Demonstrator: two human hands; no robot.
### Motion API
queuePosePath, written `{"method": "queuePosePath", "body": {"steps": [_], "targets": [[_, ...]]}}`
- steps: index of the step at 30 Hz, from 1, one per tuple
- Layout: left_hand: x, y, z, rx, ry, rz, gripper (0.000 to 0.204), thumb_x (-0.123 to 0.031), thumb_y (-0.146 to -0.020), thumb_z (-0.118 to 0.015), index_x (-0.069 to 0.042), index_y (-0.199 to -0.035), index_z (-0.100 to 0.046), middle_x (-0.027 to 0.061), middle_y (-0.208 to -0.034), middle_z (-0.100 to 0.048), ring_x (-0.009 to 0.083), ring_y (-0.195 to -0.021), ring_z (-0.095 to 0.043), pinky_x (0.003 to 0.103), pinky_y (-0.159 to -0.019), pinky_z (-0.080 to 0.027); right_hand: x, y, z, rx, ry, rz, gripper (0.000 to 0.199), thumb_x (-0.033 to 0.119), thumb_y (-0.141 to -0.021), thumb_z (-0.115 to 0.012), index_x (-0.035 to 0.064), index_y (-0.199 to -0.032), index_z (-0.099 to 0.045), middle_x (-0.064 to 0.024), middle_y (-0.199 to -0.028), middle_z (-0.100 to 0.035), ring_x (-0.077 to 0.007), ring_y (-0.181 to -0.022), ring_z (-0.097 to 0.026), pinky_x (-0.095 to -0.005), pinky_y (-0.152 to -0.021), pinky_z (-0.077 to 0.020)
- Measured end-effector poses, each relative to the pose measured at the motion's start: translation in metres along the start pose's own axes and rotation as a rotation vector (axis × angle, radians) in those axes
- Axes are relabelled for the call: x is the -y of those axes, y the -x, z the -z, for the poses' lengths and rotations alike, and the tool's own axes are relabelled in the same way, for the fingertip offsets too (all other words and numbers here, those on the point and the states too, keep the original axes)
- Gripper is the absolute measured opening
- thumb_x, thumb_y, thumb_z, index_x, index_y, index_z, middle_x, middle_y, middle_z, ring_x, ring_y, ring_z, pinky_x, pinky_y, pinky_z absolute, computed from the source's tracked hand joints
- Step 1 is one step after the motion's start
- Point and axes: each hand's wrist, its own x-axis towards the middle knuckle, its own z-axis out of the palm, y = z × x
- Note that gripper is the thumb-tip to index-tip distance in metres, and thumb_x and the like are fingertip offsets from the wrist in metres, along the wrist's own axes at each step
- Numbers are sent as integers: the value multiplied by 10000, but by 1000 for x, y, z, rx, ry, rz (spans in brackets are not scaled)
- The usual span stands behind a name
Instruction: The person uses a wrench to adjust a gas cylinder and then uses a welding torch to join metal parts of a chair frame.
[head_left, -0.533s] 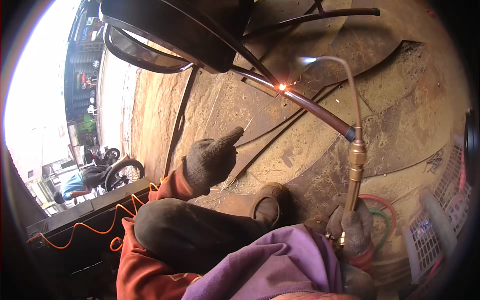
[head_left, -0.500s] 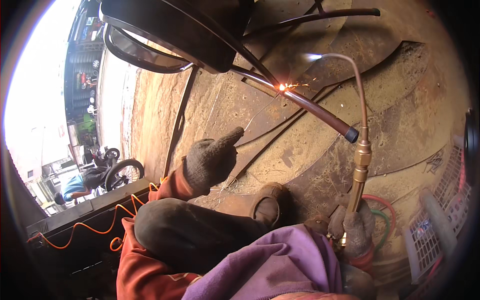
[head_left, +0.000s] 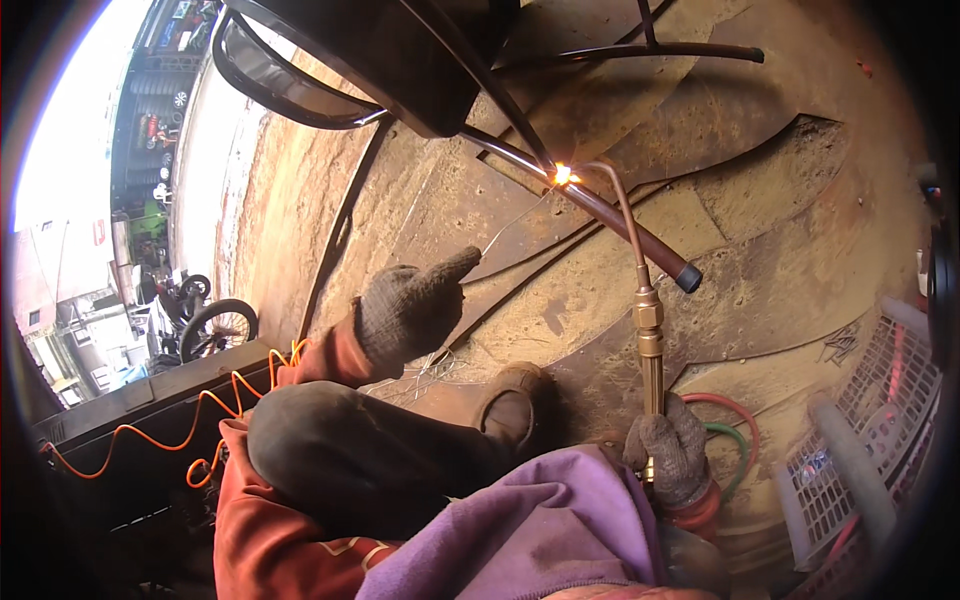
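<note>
Toward one o'clock from the middle of the view, a bright orange glow [head_left: 563, 176] burns on a brown metal tube [head_left: 640, 232], right where a second dark tube [head_left: 480, 68] comes down to meet it. The brown tube slants from twelve o'clock down to three o'clock, ending in a darker tip.

Just off the middle, at nine o'clock, the person's gloved left hand [head_left: 405, 310] is closed around a thin wire [head_left: 515, 220], forefinger stretched out along it; the wire runs toward two o'clock from the fingertip, its far end at the glow. At four to five o'clock, the gloved right hand [head_left: 672, 455] grasps the handle of a brass torch [head_left: 649, 340], which stands nearly straight up toward twelve, its bent copper neck curling left so that the nozzle points into the glow.

Beside the right hand, a red hose [head_left: 735, 410] and a green hose [head_left: 735, 445] loop out at four o'clock, and farther along lies a plastic crate [head_left: 800, 490]. A shoe [head_left: 510, 405] rests on the floor [head_left: 580, 300] between five and six o'clock. At eight o'clock runs a wavy orange cord [head_left: 130, 432]; a black box-like body [head_left: 380, 50] fills eleven.
</note>
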Motion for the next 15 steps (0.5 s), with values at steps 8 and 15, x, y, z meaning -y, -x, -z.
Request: {"method": "queuePosePath", "body": {"steps": [8, 15], "targets": [[-8, -4, 7, 68, 103, 65, 542, -14, -900, -639, -21, -1432, -536, 48, -697, -586, 211, -605, -605, 342, -601, -503, -2, 0, 7, 5, 92, -35, 234, 211, -1028, -532, -7, -1108, -565, -51, -685, -595, -134, -604, -548, -306, -571, -449], [-6, -3, 8, 74, 135, 69, 557, -25, -903, -638, -12, -1448, -525, 39, -687, -581, 197, -600, -596, 332, -604, -503, -4, -1, 5, -15, 100, -31, 232, 186, -1022, -526, -15, -1131, -566, -57, -683, -599, -143, -605, -552, -322, -571, -454]]}}
